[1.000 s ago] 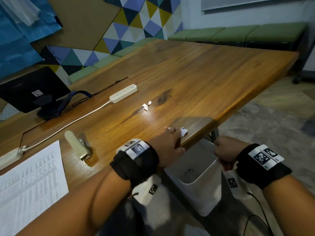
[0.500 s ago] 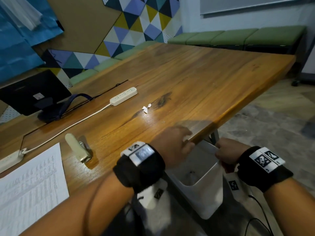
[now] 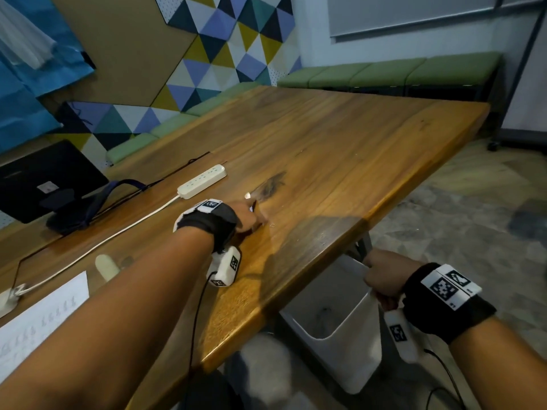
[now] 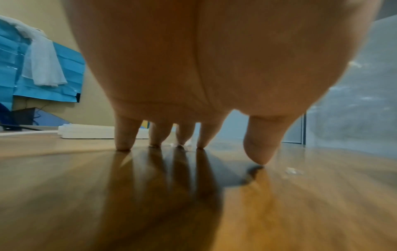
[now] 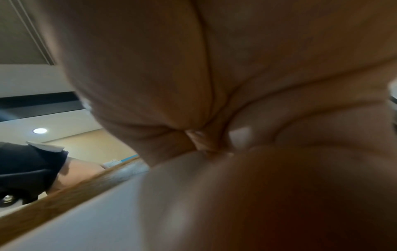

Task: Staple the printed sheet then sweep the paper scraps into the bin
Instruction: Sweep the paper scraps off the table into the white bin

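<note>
Left hand [image 3: 247,216]: I see it at frame centre, fingertips [image 4: 123,144] straight, touching the tabletop [image 3: 340,161], released.
Paper scraps [image 3: 248,196]: just beyond those fingers.
Right hand [image 3: 384,275]: lower right, grasping the bin [image 3: 349,350] rim under the tabletop edge.
Printed sheet [image 3: 38,318]: lower left, beside the stapler [image 3: 106,266].

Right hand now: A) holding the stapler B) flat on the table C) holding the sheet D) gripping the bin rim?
D: the head view shows the right hand curled over the bin rim, below the table edge.
</note>
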Action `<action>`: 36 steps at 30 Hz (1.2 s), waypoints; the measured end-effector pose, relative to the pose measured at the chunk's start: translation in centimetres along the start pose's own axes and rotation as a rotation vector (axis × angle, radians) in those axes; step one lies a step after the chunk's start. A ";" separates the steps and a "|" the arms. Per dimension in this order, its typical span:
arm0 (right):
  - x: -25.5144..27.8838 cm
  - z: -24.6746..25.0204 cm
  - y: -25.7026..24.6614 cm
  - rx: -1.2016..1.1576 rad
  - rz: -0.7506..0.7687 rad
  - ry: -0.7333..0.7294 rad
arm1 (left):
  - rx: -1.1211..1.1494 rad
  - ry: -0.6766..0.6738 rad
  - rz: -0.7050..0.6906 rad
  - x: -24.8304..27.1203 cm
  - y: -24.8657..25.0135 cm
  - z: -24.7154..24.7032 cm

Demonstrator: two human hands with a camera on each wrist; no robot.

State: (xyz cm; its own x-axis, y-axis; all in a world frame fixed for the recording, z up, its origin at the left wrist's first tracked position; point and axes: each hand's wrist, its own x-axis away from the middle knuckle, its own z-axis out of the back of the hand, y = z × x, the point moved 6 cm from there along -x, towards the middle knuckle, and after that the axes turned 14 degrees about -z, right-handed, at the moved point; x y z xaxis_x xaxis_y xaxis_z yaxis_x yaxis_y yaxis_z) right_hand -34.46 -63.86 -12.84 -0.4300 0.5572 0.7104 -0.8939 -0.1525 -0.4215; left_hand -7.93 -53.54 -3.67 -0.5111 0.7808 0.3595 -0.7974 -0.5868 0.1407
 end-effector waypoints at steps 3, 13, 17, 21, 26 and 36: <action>-0.1 0.1 0.2 -0.047 0.009 -0.007 | -0.113 0.017 -0.043 0.4 1.1 -0.6; -0.3 0.5 0.4 -0.039 -0.003 0.018 | -0.126 -0.022 -0.441 10.5 11.1 -7.0; -0.2 0.5 0.3 -0.039 0.002 0.037 | -0.131 0.022 -0.550 12.8 13.4 -8.1; -0.2 0.4 0.3 -0.037 0.008 0.022 | -0.105 -0.054 -0.597 14.7 14.8 -8.2; -0.4 0.5 0.3 -0.029 0.006 0.028 | 0.068 0.160 -0.464 12.1 11.6 -3.3; -0.6 0.3 0.1 -0.013 -0.002 0.019 | -0.059 0.069 -0.016 1.2 -0.7 2.3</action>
State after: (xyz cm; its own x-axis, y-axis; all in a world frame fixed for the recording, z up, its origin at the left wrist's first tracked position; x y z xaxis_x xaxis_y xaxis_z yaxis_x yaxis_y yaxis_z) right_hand -34.30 -64.39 -13.13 -0.4260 0.5730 0.7001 -0.8928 -0.1409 -0.4279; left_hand -7.22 -52.70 -1.22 -0.5174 0.8039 0.2933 -0.8221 -0.5621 0.0902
